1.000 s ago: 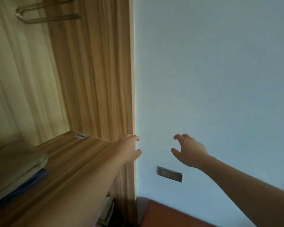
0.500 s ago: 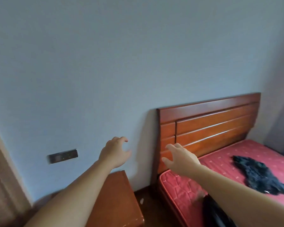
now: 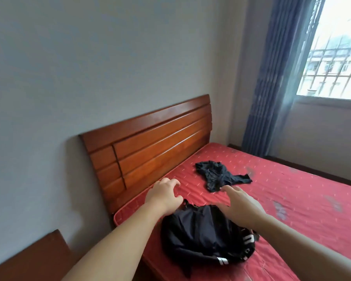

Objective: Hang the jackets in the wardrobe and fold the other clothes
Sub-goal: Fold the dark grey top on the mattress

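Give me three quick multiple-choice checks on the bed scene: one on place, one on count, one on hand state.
1. Where does the smaller black garment lie?
A. on the red mattress
B. on the headboard
C. on the floor

2. How many dark garments are on the bed?
A. one
B. two
C. four

3. What do the hands hold?
A. a hanger
B. a jacket
C. nothing

Key: 1 A, it lies flat on the mattress; 2 B, it and the larger black garment; 3 C, left hand and right hand hover empty.
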`<state>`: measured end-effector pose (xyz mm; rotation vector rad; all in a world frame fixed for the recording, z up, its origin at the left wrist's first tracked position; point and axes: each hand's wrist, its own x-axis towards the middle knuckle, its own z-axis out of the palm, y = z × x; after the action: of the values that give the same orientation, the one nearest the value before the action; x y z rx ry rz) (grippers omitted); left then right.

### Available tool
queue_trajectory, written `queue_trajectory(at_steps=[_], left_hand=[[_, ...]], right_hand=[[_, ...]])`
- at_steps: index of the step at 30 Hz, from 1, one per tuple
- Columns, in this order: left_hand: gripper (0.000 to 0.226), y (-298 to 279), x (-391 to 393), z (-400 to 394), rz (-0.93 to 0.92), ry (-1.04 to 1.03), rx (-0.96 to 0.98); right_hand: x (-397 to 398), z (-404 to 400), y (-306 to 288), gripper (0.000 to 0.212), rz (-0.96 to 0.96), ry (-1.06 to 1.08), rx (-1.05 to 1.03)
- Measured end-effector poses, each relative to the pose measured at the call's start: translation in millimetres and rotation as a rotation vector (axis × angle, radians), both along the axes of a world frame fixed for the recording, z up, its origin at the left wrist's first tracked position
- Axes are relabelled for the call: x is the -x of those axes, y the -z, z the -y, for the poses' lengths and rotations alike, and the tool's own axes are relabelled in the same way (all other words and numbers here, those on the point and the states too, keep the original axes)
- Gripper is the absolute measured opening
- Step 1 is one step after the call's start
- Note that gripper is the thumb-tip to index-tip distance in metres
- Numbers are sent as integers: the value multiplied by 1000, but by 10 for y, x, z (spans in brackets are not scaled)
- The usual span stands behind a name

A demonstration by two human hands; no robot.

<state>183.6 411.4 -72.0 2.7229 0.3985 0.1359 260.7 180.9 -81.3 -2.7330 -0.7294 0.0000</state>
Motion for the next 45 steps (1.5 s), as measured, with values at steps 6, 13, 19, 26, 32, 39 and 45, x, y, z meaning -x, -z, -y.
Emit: queue_trajectory(at_steps=[6, 13, 19, 26, 32, 39, 45], left_hand=[[52, 119, -774, 724, -63, 153, -106], [54, 395, -1962, 593, -97, 208, -102], [52, 641, -3001, 299, -143, 242, -78], [45, 890, -3881, 130, -201, 208, -55], [43, 1354, -4646, -93, -228, 85, -53], [42, 2704, -5732, -100, -337, 84, 17], [36, 4188, -6518, -128, -392, 7, 187]], right_hand=[[-626, 762, 54, 54, -41, 144, 16], [-1530, 901, 241, 56, -58, 239, 82], [-2375, 889, 344, 55, -91, 371, 112], [-3296, 653, 690, 54, -212, 377, 70], [-4298, 369, 1354, 52, -289, 328, 6], [-5272, 161, 2623, 50, -389, 437, -8], [-6025, 0, 3878, 51, -431, 529, 15]])
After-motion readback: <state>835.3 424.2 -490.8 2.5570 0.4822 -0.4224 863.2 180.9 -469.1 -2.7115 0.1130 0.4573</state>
